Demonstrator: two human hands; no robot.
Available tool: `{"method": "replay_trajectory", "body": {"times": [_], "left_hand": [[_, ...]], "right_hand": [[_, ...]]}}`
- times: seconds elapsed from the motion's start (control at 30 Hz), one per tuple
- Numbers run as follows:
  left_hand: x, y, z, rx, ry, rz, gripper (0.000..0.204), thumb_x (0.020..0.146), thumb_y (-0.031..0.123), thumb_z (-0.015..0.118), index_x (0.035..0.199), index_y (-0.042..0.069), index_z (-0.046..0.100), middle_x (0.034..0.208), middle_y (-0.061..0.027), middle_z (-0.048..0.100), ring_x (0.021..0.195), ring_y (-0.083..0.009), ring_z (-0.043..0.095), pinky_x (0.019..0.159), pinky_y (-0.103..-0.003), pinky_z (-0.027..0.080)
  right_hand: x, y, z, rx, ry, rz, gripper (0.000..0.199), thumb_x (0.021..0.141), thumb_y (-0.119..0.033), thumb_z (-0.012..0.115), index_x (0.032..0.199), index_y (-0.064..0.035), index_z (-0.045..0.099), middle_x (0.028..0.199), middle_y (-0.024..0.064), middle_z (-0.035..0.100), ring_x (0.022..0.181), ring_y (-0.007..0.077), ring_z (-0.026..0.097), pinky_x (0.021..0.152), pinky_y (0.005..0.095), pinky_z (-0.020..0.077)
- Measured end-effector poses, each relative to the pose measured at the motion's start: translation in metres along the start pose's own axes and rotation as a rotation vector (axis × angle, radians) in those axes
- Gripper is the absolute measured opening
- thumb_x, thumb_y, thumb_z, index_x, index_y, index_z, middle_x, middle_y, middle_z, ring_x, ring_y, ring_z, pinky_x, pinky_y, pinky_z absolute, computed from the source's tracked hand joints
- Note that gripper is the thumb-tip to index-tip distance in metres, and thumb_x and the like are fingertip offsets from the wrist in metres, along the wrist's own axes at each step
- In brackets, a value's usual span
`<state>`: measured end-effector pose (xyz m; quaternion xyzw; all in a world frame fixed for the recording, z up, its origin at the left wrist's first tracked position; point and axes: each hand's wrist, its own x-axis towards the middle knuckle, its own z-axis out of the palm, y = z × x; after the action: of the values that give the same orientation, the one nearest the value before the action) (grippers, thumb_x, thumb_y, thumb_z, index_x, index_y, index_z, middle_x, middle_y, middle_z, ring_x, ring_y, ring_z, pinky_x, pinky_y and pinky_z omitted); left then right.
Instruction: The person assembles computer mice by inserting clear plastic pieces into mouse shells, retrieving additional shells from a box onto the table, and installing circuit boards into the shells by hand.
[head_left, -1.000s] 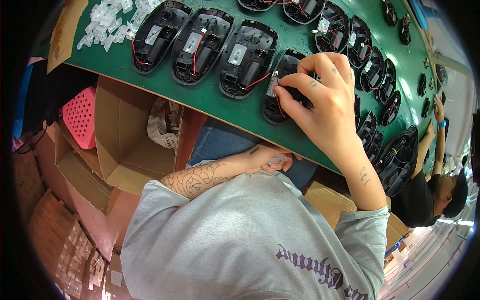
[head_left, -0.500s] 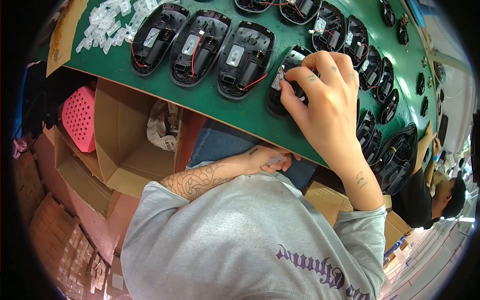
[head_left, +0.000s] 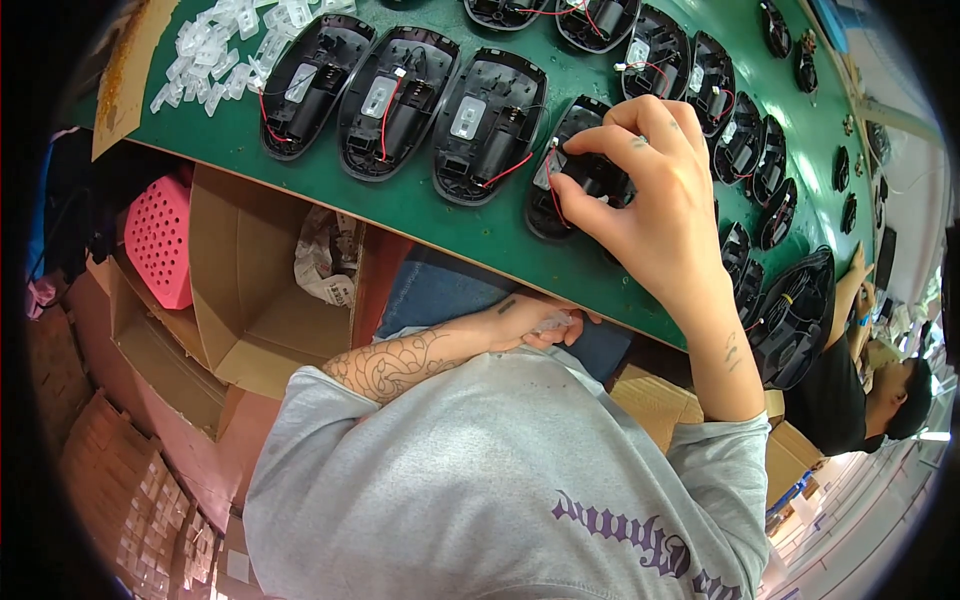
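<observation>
My right hand (head_left: 650, 190) is over a black oval plastic shell (head_left: 543, 215) near the table's front edge. Its thumb and forefinger stand apart, with no part visible between them, beside a clear plastic piece (head_left: 544, 176) and a red wire in the shell. The hand hides the shell's right side. Down at my lap, my left hand (head_left: 522, 312) has its fingers curled round several small clear plastic pieces (head_left: 551, 321). To the left of my right hand lie similar shells (head_left: 492, 120), each with a clear piece inside and a red wire.
A pile of loose clear plastic pieces (head_left: 215, 50) lies at the far left of the green table (head_left: 400, 215). More shells (head_left: 740, 140) fill the right side. Below stand a cardboard box (head_left: 270, 290) and a pink perforated basket (head_left: 160, 240). A co-worker (head_left: 860, 390) sits at right.
My right thumb and forefinger have spread apart and drawn back slightly from the clear piece, which now shows in the shell. My left hand stays in the same place.
</observation>
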<state>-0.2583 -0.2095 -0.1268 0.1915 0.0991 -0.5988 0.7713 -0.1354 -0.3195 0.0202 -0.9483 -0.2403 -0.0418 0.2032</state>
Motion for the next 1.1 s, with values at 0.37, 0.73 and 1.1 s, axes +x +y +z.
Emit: {"method": "replay_trajectory", "body": {"times": [0.37, 0.73, 1.1], "left_hand": [[0.001, -0.004, -0.002, -0.028, 0.002, 0.027, 0.029, 0.096, 0.02, 0.05, 0.106, -0.003, 0.063, 0.076, -0.0163, 0.061, 0.045, -0.0063, 0.034, 0.036, -0.019, 0.016], [0.0, -0.001, 0.002, -0.013, 0.022, 0.019, 0.032, 0.097, 0.023, 0.051, 0.105, -0.005, 0.063, 0.075, -0.0165, 0.061, 0.045, -0.0062, 0.034, 0.036, -0.019, 0.017], [0.0, -0.001, 0.002, -0.014, 0.018, 0.039, 0.035, 0.099, 0.026, 0.05, 0.109, -0.006, 0.063, 0.074, -0.0159, 0.061, 0.045, -0.0048, 0.034, 0.036, -0.019, 0.019]], "right_hand": [[0.0, 0.006, -0.004, 0.12, -0.118, -0.079, 0.023, 0.068, -0.012, 0.078, 0.089, -0.0072, 0.072, 0.096, 0.0038, 0.056, 0.095, 0.0234, 0.049, 0.085, 0.032, 0.0442], [-0.004, -0.002, 0.003, 0.102, -0.053, -0.079, 0.021, 0.067, -0.011, 0.078, 0.086, -0.0078, 0.071, 0.096, 0.0022, 0.056, 0.096, 0.0231, 0.049, 0.088, 0.0333, 0.0434], [-0.005, 0.0, 0.003, 0.089, -0.055, -0.033, 0.017, 0.066, -0.01, 0.078, 0.081, -0.0079, 0.07, 0.093, 0.0018, 0.056, 0.096, 0.0223, 0.049, 0.088, 0.0327, 0.0433]]}}
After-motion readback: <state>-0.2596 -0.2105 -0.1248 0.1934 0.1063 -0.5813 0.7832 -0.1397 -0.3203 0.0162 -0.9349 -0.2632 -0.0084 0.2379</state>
